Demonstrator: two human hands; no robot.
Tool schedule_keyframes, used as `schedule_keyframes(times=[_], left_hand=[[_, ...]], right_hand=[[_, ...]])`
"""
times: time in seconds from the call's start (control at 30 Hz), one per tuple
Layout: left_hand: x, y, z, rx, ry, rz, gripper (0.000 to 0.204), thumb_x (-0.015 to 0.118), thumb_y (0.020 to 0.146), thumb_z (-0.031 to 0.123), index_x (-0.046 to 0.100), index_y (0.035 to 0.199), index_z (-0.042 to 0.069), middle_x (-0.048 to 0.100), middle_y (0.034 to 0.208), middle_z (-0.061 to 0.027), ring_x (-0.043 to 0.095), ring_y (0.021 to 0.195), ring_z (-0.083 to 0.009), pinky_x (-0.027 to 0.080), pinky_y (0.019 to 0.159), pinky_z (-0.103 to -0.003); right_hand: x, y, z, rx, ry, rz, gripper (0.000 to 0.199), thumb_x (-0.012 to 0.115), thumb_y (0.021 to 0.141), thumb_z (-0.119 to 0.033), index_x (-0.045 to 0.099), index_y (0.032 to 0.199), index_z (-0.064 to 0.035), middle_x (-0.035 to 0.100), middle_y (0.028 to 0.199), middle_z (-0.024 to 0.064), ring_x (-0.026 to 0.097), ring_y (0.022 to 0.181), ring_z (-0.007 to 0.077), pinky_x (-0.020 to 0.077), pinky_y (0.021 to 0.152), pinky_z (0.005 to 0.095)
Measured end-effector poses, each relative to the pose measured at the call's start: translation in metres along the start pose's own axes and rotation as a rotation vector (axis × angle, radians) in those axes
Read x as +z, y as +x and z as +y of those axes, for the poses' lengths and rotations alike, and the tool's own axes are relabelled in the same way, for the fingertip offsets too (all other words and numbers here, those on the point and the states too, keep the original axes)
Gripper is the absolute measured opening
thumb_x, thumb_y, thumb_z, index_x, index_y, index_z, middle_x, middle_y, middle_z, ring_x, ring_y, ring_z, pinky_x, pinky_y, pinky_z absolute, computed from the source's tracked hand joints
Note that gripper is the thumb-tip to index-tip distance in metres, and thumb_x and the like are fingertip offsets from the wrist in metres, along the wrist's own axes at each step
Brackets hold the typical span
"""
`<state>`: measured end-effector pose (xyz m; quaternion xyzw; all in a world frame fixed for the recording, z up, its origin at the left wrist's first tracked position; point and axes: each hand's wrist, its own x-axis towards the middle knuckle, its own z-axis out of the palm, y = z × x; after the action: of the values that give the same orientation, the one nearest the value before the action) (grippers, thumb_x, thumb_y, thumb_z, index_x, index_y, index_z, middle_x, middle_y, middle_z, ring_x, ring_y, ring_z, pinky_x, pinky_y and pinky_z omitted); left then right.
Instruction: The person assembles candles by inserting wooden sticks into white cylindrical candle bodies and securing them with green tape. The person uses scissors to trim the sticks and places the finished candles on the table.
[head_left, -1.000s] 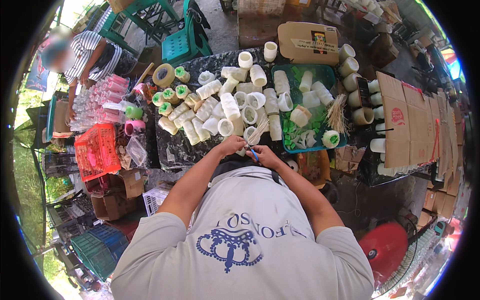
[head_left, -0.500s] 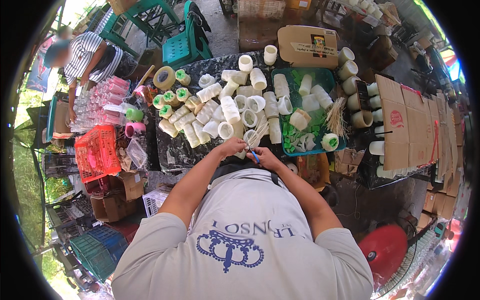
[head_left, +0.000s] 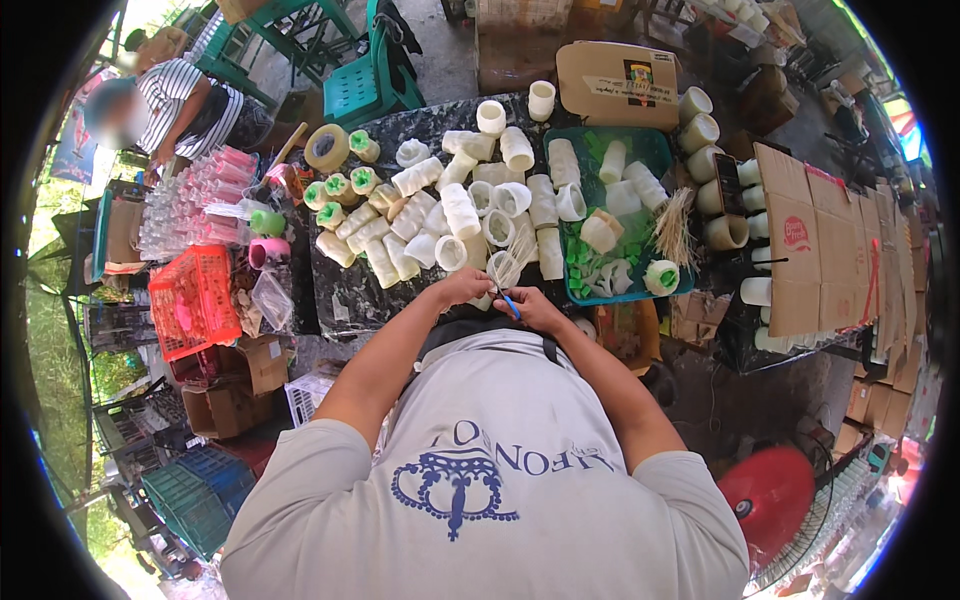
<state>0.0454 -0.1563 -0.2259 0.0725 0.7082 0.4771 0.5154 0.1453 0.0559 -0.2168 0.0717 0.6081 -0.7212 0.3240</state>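
At the near table edge, my left hand (head_left: 465, 287) is closed on a thin bundle of pale strands, perhaps wicks (head_left: 516, 254), which fans out away from me. Close beside it, my right hand (head_left: 537, 309) grips blue-handled scissors (head_left: 511, 307), their blades at the lower end of the strands. Just beyond both hands lies a spread of whitish, wax-like cylinders (head_left: 459, 211), some hollow cups and some lying on their sides. A teal tray (head_left: 683, 292) to the right holds green scraps, more cylinders and a bundle of pale sticks (head_left: 674, 226).
Far left of the cylinders are a tape roll (head_left: 327, 148) and several green-topped pieces. A red crate (head_left: 195, 300) and clear pink-tinged cups (head_left: 200, 210) stand left, near a person in stripes (head_left: 185, 105). Cardboard (head_left: 800, 235) leans right; a red fan (head_left: 768, 505) stands behind right.
The whole view has shifted slightly. Both hands stay together at the table edge, still holding the strands and the scissors. The person at far left has leaned a little.
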Motion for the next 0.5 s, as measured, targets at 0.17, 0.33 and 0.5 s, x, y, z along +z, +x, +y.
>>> schedule_keyframes(times=[0.17, 0.33, 0.5], left_hand=[[-0.001, 0.003, -0.003, 0.025, -0.05, 0.002, 0.026, 0.059, 0.098, 0.027, 0.073, 0.094, 0.006, 0.052, 0.068, 0.0057, 0.041, 0.058, -0.0055, 0.034, 0.054, -0.024], [0.006, -0.011, 0.025, -0.223, -0.167, 0.063, 0.032, 0.049, 0.104, 0.034, 0.067, 0.096, 0.009, 0.046, 0.063, 0.0086, 0.035, 0.052, -0.0053, 0.027, 0.047, -0.025], [0.001, -0.015, 0.031, -0.322, -0.383, -0.011, 0.031, 0.045, 0.104, 0.034, 0.063, 0.092, 0.012, 0.038, 0.061, 0.0107, 0.03, 0.049, -0.005, 0.021, 0.044, -0.025]], right_hand=[[0.004, -0.004, -0.003, -0.036, -0.007, 0.023, 0.035, 0.076, 0.093, -0.037, 0.074, 0.104, -0.0034, 0.059, 0.078, -0.0085, 0.046, 0.069, 0.0023, 0.0361, 0.06, 0.0223], [0.006, -0.005, -0.008, -0.039, 0.063, 0.069, 0.035, 0.076, 0.094, -0.034, 0.073, 0.11, -0.0033, 0.06, 0.081, -0.0082, 0.047, 0.071, 0.0018, 0.0368, 0.06, 0.0215], [0.011, 0.0, -0.007, -0.087, 0.092, 0.093, 0.036, 0.076, 0.093, -0.039, 0.07, 0.106, -0.0061, 0.051, 0.067, -0.009, 0.042, 0.055, 0.0017, 0.0304, 0.049, 0.021]])
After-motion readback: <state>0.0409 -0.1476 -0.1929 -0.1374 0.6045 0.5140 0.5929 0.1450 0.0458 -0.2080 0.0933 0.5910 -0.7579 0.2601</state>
